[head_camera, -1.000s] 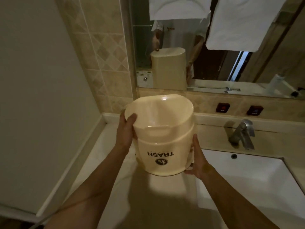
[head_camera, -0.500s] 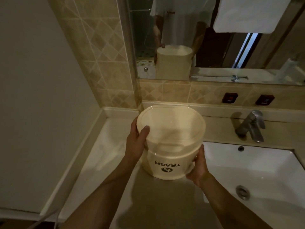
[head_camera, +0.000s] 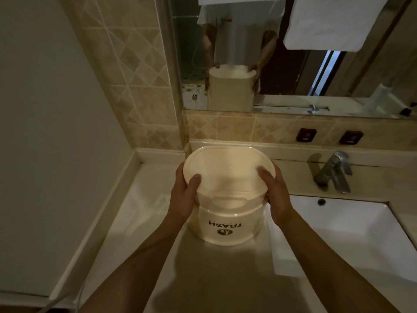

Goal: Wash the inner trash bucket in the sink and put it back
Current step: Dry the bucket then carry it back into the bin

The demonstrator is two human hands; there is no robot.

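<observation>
A cream outer trash bin (head_camera: pixel 225 232) printed TRASH, the word upside down to me, is on the counter (head_camera: pixel 140 211) just left of the white sink (head_camera: pixel 338 233). The cream inner bucket (head_camera: pixel 228 175) sticks up out of it, its open top facing me. My left hand (head_camera: pixel 184 199) grips the bucket's left rim with the thumb hooked over the edge. On the right rim my right hand (head_camera: pixel 276 195) holds it the same way. I cannot tell whether the bin's base touches the counter.
A chrome faucet (head_camera: pixel 334 172) stands behind the sink basin. The mirror (head_camera: pixel 282 86) above the tiled backsplash reflects the bin and a person's arms. Two dark wall buttons (head_camera: pixel 305 134) sit under the mirror. A plain wall (head_camera: pixel 45 132) closes off the left side.
The bin came down and levelled by the sink's left edge. My right hand slid up from the bin's lower side to the inner bucket's rim.
</observation>
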